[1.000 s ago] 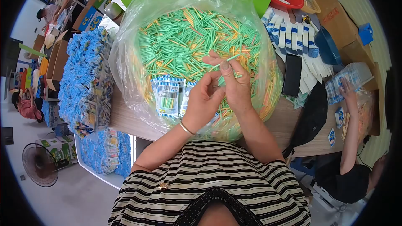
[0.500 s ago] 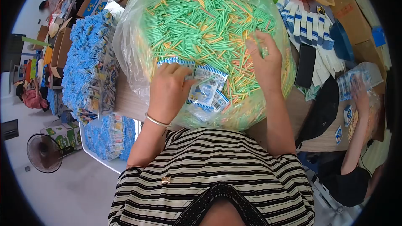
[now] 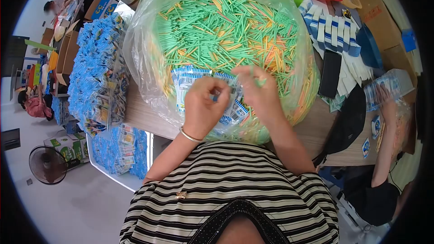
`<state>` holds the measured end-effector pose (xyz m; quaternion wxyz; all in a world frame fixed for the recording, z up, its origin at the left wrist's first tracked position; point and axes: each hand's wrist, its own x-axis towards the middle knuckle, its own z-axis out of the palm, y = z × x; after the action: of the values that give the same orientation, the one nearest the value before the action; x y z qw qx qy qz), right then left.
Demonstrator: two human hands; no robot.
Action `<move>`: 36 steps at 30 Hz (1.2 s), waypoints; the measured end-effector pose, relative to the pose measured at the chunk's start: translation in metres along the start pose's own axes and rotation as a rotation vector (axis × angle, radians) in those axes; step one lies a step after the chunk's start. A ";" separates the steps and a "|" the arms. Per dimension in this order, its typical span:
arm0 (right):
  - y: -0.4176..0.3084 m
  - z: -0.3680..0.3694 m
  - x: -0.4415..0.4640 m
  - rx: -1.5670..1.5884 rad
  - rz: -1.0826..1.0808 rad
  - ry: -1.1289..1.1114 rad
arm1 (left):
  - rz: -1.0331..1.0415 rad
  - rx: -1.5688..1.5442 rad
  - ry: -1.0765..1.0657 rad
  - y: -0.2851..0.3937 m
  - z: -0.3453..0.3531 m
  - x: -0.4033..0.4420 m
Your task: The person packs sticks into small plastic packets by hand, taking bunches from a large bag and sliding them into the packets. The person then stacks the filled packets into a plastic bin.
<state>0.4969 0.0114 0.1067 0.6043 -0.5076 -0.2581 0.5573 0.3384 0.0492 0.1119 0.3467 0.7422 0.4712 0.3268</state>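
A large clear plastic bag (image 3: 143, 70) lies open in front of me, full of thin short sticks (image 3: 203, 31), mostly green with some yellow and pink. Several small blue-and-white printed packets (image 3: 183, 79) rest on the sticks at the near side. Over the packets, my left hand (image 3: 205, 104) is closed with thumb and fingertips curled together; what they pinch is hidden. My right hand (image 3: 262, 92) is close beside it, slightly smeared by motion, fingers bent, with a bit of green stick showing in the palm.
A tall heap of filled blue packets (image 3: 97, 68) stands at left, above a white bin (image 3: 151, 153) of more packets. At right lie a black phone (image 3: 330, 73), folded white-and-blue cartons (image 3: 334, 31) and a black bag (image 3: 346, 126). A co-worker's hand (image 3: 386, 101) touches packets.
My right hand has come down and left from the sticks toward my left hand. My left hand has moved slightly right and nearer to me, uncovering the left packets.
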 end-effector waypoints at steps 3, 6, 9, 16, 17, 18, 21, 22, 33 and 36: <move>0.031 0.005 0.012 -0.435 -0.492 0.012 | -0.087 -0.169 -0.148 0.004 0.006 -0.005; 0.018 0.000 0.005 -0.088 -0.327 -0.060 | -0.290 -0.658 -0.111 0.005 0.011 -0.001; 0.015 0.003 0.005 -0.070 -0.365 -0.053 | -0.445 -1.092 -0.180 0.009 0.018 0.000; 0.010 0.012 0.008 -0.265 -0.656 0.101 | -0.619 -1.343 -0.295 0.028 0.023 0.004; 0.009 0.008 0.005 -0.177 -0.533 0.086 | -0.636 -1.398 -0.329 0.027 0.023 0.004; 0.009 0.004 0.001 -0.088 -0.407 0.071 | -0.655 -1.454 -0.362 0.026 0.023 0.004; 0.011 0.001 0.002 -0.212 -0.458 0.041 | -0.648 -1.536 -0.414 0.024 0.019 0.002; 0.013 0.001 0.004 -0.421 -0.634 0.035 | -0.626 -1.558 -0.442 0.024 0.016 0.002; 0.024 -0.002 0.001 -0.584 -0.814 0.080 | -0.262 -0.674 -0.301 0.023 0.016 -0.009; 0.023 -0.007 -0.004 -0.239 -0.465 0.115 | 0.020 -0.086 -0.232 0.010 -0.002 -0.016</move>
<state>0.4924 0.0026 0.0841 0.6656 -0.5333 -0.3970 0.3391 0.3362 0.0320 0.1188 0.4272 0.7642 0.4059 0.2622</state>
